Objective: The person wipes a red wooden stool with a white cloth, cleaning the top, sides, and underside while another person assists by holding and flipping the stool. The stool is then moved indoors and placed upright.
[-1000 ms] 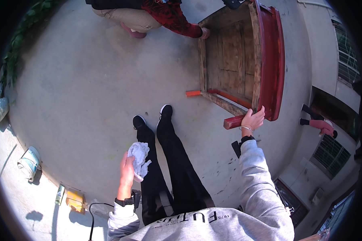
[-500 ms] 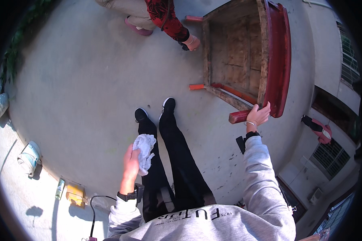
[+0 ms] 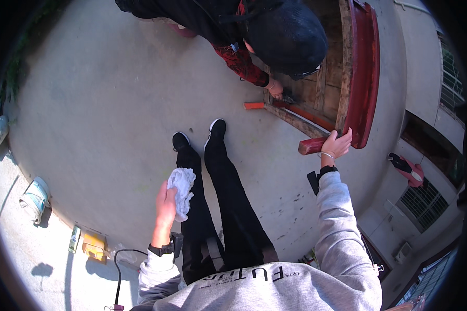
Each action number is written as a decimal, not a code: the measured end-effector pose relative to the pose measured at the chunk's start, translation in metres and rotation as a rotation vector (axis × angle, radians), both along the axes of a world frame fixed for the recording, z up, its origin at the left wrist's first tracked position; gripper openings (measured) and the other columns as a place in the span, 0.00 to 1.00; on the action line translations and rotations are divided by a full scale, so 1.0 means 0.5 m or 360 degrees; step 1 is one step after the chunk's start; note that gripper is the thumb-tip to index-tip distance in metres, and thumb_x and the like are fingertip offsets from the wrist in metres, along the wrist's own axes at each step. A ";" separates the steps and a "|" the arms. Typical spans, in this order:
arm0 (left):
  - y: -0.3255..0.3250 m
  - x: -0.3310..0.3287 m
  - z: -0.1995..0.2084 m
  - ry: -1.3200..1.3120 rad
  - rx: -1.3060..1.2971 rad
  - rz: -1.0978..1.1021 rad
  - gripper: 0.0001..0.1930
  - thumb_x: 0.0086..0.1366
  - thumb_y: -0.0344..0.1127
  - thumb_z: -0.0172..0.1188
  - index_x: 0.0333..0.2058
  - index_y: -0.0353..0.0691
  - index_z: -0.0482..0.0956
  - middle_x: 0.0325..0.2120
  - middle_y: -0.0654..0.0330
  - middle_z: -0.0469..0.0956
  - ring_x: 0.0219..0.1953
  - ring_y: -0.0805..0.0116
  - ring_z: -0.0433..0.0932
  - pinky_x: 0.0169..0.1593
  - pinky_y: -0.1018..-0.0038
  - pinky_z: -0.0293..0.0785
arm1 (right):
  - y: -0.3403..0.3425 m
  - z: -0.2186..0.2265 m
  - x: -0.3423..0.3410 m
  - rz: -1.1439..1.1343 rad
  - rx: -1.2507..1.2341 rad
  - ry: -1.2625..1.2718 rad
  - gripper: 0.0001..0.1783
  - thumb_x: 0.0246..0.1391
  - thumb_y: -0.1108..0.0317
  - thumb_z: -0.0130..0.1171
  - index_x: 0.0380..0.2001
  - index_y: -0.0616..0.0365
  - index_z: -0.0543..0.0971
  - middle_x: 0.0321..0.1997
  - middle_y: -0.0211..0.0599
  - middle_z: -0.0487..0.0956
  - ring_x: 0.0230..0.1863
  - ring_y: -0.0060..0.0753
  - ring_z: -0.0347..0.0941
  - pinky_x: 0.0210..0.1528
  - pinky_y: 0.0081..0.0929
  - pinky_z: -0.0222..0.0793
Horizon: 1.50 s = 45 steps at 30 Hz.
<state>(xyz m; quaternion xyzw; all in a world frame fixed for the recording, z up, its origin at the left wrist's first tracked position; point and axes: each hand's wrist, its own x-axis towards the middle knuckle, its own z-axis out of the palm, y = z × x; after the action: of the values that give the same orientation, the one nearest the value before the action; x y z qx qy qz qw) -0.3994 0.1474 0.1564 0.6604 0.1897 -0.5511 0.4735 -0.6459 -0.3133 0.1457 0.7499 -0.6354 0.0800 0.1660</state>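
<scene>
Sunlit concrete yard floor [image 3: 88, 103], a tipped bucket [image 3: 35, 194] at far left. Left hand [image 3: 166, 210] has its fingers closed on a crumpled white rag [image 3: 182, 185], soft and light. Right hand [image 3: 337, 146] grips the red corner of an upended wooden furniture piece [image 3: 360, 78]; it looks stiff and heavy, best held by its frame rails. Another person's hand [image 3: 276, 89] works at its underside

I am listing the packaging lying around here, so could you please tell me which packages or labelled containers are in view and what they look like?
Flat box: on the concrete at lower left, rectangular, yellow-orange.
Slim package: just left of that box, narrow, greenish.
Bucket: farther left on the ground, round, pale with a bluish label.
</scene>
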 end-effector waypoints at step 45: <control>-0.054 -0.016 -0.002 -0.0402 0.0069 -0.0683 0.15 0.63 0.34 0.47 0.46 0.32 0.72 0.37 0.47 0.78 0.41 0.60 0.77 0.48 0.68 0.70 | 0.013 0.017 0.025 0.0015 -0.0049 -0.0131 0.30 0.47 0.62 0.55 0.57 0.51 0.67 0.49 0.40 0.73 0.54 0.47 0.67 0.59 0.44 0.55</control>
<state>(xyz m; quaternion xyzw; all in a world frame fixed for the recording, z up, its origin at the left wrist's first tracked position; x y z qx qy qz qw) -0.4074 0.1206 0.1553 0.7591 -0.0037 -0.5480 0.3514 -0.6335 -0.3065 0.1543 0.7463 -0.6368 0.1213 0.1508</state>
